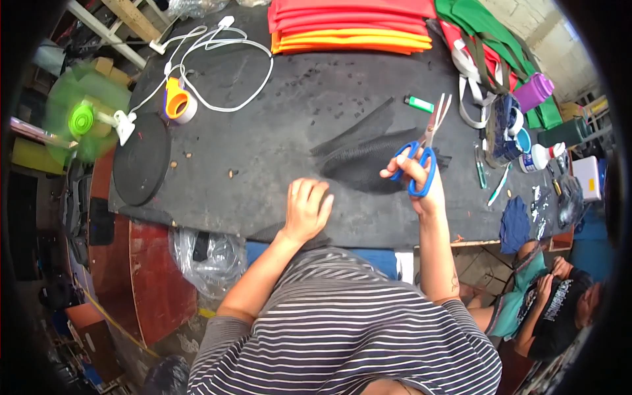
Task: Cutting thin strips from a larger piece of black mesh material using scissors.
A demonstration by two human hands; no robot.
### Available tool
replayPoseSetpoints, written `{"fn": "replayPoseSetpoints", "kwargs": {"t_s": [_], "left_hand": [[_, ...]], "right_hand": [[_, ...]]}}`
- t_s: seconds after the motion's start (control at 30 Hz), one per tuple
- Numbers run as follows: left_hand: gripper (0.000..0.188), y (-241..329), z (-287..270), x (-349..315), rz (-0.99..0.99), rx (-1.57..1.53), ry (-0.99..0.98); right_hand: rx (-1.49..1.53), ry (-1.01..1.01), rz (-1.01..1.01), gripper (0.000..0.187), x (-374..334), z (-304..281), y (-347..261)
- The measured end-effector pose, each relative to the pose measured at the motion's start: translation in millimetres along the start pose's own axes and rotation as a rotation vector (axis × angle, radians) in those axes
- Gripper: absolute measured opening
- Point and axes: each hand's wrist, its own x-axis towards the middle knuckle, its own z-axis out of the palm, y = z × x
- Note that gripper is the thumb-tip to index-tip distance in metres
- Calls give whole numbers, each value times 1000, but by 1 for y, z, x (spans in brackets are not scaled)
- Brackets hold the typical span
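Observation:
Blue-handled scissors (426,151) are gripped in my right hand (421,181), raised over the right part of the black table (250,145). Their blades point away from me and stand slightly apart. Beneath and left of them lie dark mesh fabric pieces (372,164), one a narrow strip stretching toward the back. My left hand (307,207) rests near the table's front edge, its fingers extended close together and the thumb apart. Beside its wrist another bit of black mesh (266,232) lies along the edge; whether the fingers touch it I cannot tell.
Red and orange folded fabric (352,26) is stacked at the back. A green lighter (419,104), a glue bottle (540,157) and a purple bottle (534,92) are to the right. Tape rolls (181,105), a white cable (263,82) and a spinning green fan (82,118) are left. A person (553,296) sits at right.

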Motion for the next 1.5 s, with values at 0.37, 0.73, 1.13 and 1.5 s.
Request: {"fn": "replayPoseSetpoints", "kwargs": {"t_s": [0.37,0.73,1.13,1.5], "left_hand": [[26,-15,0,-9,-197,-44,333],[27,24,-50,-18,198,-95,319],[18,43,-47,28,-501,-756,-508],[8,-11,-18,43,-764,-853,-380]], "right_hand": [[-956,-274,261,39,-62,47,65],[43,-118,243,28,-36,33,20],[518,-3,-398,19,-50,-61,-125],[-193,376,-406,26,7,-61,-69]]}}
